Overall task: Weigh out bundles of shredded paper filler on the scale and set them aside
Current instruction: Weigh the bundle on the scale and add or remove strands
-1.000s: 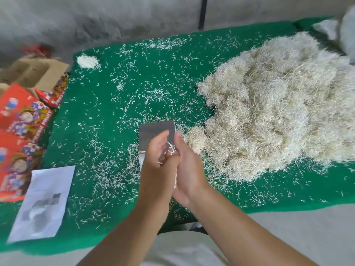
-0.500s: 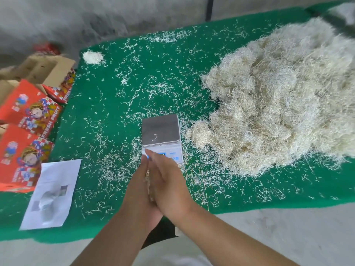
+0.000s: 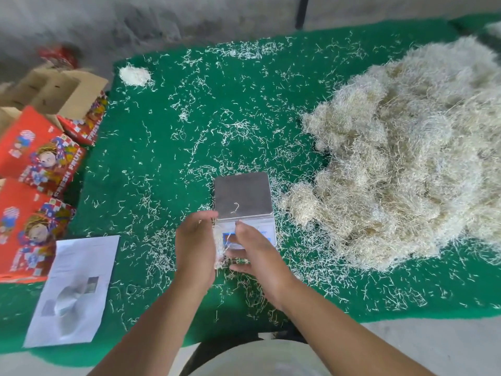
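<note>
Table cover (image 3: 168,147): green felt spread wide, littered with loose paper strands from edge to edge.
Filler heap (image 3: 401,164): a big pale mound of shredded paper on the right of the table, its nearest tufts just beside the scale.
Gift boxes (image 3: 40,164): red printed cartons stacked off the left edge, brown flaps open behind them.
Paper sheet (image 3: 73,289): white page lying flat at the near left, close to the cartons.
Scale (image 3: 242,198): small digital unit at centre, steel platter carrying only a stray curl or two; its blue display is partly hidden behind the hands.
Left hand (image 3: 193,251): upright in front of the scale, palm facing right, fingers curled against the wad.
Right hand (image 3: 257,256): facing it, fingers close together and fairly straight, pressing in from the other side.
Bundle (image 3: 219,249): a thin wad of filler squeezed between the two palms, off the platter.
Far clump (image 3: 134,75): little white puff near the back left corner.
</note>
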Tool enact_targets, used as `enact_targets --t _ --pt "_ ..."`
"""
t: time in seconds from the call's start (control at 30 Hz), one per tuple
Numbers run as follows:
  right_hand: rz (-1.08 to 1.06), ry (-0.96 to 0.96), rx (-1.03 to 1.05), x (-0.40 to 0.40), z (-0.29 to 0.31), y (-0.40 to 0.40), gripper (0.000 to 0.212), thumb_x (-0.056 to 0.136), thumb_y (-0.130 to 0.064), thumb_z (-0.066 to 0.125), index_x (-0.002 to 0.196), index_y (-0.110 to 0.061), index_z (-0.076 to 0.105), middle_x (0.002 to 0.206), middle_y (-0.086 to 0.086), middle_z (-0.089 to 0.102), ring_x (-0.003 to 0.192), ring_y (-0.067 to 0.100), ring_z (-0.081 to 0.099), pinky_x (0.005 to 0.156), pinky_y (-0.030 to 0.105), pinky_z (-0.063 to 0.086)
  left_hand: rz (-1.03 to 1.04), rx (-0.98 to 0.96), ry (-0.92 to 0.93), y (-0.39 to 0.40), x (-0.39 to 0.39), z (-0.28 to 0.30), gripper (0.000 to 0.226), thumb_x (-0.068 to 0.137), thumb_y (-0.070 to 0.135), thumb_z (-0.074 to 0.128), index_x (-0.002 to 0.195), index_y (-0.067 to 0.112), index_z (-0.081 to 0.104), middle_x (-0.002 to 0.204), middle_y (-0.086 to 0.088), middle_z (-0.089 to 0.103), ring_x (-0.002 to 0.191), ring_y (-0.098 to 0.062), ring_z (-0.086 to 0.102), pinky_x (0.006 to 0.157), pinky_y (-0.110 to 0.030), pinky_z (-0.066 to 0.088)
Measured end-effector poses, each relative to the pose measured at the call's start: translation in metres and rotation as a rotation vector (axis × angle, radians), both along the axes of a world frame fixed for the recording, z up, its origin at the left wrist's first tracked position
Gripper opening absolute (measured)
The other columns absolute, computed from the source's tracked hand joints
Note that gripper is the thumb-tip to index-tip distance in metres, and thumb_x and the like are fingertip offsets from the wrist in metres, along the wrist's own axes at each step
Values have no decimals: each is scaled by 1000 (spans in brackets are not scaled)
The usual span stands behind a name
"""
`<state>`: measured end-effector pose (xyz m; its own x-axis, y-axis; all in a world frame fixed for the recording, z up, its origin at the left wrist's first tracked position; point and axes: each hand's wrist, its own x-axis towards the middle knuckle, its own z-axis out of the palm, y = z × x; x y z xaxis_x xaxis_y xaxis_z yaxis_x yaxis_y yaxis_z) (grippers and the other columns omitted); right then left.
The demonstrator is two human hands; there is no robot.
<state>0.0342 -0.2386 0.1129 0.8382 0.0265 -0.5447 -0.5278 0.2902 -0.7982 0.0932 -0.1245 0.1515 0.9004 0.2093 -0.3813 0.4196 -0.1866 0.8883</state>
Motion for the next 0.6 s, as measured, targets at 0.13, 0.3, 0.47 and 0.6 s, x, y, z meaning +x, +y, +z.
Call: enact_targets --t 0.13,0.3,0.47,0.6 --pt "59 -24 -467 29 -44 -19 39 107 -40 57 145 -37 51 141 -16 58 123 14 63 103 20 51 76 6 82 40 20 -26 39 101 6 45 99 30 76 126 12 65 119 -11 55 107 -42 39" --pt "426 -54 -1143 88 -111 -33 77 109 -59 28 169 -21 -4 176 1 -11 162 25 -11 131 44 0 56 38 117 79 26 -42 35 103 15 50 93 36 77 104 34 68 104 13 55 96 -38 39" --pt "725 -167 -1365 118 -141 12 73 108 -59 6 166 -17 -10 170 18 -24 156 38 -25 128 51 -9 64 100 65 100 40 -53 29 101 17 46 102 29 73 97 17 73 97 -5 65 82 -31 50" --pt "856 -410 -974 94 -142 66 70 109 -56 38 166 -27 10 175 8 4 162 28 0 128 49 4 74 69 101 103 52 -58 27 98 19 46 104 26 72 103 11 71 103 -16 64 94 -42 51"
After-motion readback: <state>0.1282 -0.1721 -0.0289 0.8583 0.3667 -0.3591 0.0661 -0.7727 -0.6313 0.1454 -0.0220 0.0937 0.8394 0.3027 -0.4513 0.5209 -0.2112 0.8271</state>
